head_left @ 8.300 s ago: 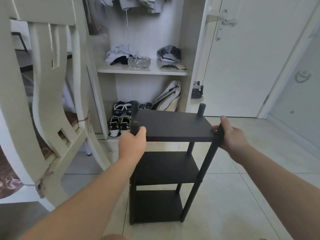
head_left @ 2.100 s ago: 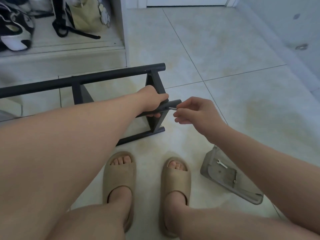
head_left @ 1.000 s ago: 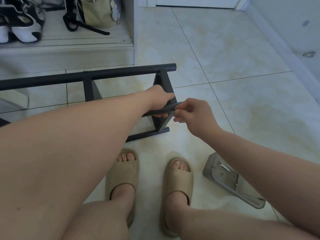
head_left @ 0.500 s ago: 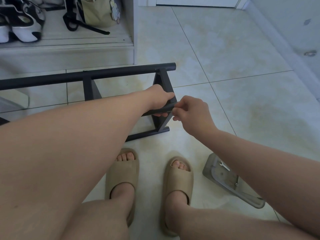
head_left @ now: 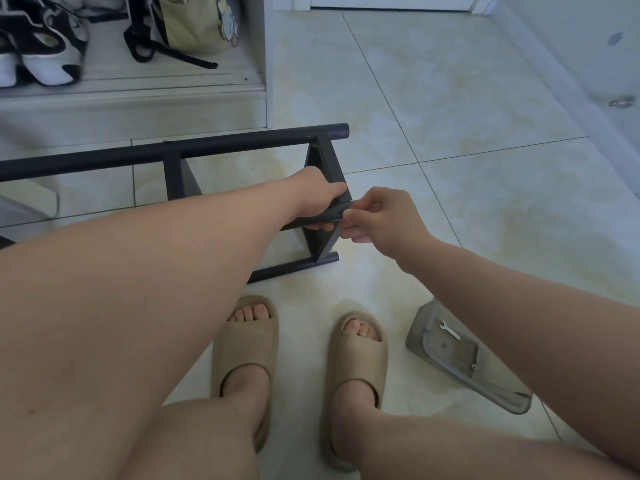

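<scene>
Nearest, two slippers [head_left: 246, 344] stood on the tiled floor [head_left: 485, 202]. Just to their right lay a grey tray [head_left: 417, 336] with a small wrench [head_left: 449, 330] in it, well apart from both hands.

Beyond the feet the black rack [head_left: 173, 150] lay on its side on the tiles, with its near upper pole [head_left: 334, 213] between the two hands. The step looked like working a small fitting at that pole's end by fingertip. To do it well, the pole wanted bracing close to the end, as it was. The fitting should stay square to the pole's axis and be turned in short, light twists, so that no thread crossed. The wrench seemed best left for the stiffest part.

The left hand [head_left: 318, 195] was clamped round the pole just short of its end, fingers curled underneath. The right hand [head_left: 384, 216] met the tip, thumb and forefinger pinched together on it and the other fingers tucked in. The fitting itself was hidden behind them.

Farther off stood a cabinet [head_left: 138, 109] holding sneakers [head_left: 45, 53] and a bag [head_left: 194, 26].
</scene>
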A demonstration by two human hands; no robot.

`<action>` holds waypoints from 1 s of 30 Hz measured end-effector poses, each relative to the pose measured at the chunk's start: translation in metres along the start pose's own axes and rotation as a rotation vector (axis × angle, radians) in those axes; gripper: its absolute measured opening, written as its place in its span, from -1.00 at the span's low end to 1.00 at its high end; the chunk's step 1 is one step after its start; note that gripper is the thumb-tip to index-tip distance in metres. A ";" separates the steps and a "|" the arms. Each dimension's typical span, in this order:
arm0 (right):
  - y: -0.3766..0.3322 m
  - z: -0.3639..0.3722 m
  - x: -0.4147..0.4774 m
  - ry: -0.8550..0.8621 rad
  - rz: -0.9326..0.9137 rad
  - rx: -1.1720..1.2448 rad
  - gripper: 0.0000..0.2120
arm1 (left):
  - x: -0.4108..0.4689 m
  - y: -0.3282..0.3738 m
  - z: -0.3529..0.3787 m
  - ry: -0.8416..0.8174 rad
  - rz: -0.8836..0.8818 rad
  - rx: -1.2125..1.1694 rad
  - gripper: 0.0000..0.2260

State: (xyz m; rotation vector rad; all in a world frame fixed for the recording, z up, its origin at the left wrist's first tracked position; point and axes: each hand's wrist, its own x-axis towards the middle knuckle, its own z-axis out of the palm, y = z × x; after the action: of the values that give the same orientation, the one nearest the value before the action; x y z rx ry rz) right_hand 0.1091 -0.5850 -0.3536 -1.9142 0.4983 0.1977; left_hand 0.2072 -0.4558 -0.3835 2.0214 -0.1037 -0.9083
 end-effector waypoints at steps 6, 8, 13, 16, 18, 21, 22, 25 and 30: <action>0.006 0.007 -0.007 0.024 0.024 0.150 -0.86 | -0.001 0.002 0.001 -0.022 0.001 0.017 -0.65; 0.006 0.008 -0.008 0.033 0.044 0.188 -0.88 | 0.000 0.002 0.000 -0.030 0.005 0.030 -0.63; 0.008 0.011 -0.010 0.021 0.129 0.290 -0.87 | 0.002 0.001 0.000 -0.023 0.011 0.061 -0.62; 0.006 0.005 -0.005 0.011 0.082 0.127 -0.85 | 0.002 0.001 0.001 -0.025 -0.009 0.026 -0.63; 0.003 0.000 -0.003 0.005 0.005 -0.057 -0.83 | 0.002 0.001 0.001 -0.031 -0.012 0.025 -0.63; -0.001 0.001 -0.001 0.029 -0.129 -0.427 -0.83 | 0.001 0.001 0.000 -0.033 -0.022 0.020 -0.63; -0.001 0.002 -0.001 0.035 -0.145 -0.497 -0.82 | 0.001 0.001 0.000 -0.033 -0.025 0.019 -0.63; -0.002 0.005 0.000 0.042 -0.097 -0.483 -0.80 | 0.001 0.001 -0.001 -0.027 -0.028 0.010 -0.67; 0.000 0.007 -0.001 0.032 0.018 -0.274 -0.78 | 0.000 0.001 -0.001 -0.043 -0.014 0.030 -0.71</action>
State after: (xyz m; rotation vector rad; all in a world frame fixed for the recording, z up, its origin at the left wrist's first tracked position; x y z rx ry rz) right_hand 0.1089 -0.5787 -0.3559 -2.1833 0.5313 0.2586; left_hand 0.2081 -0.4557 -0.3826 2.0334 -0.1277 -0.9642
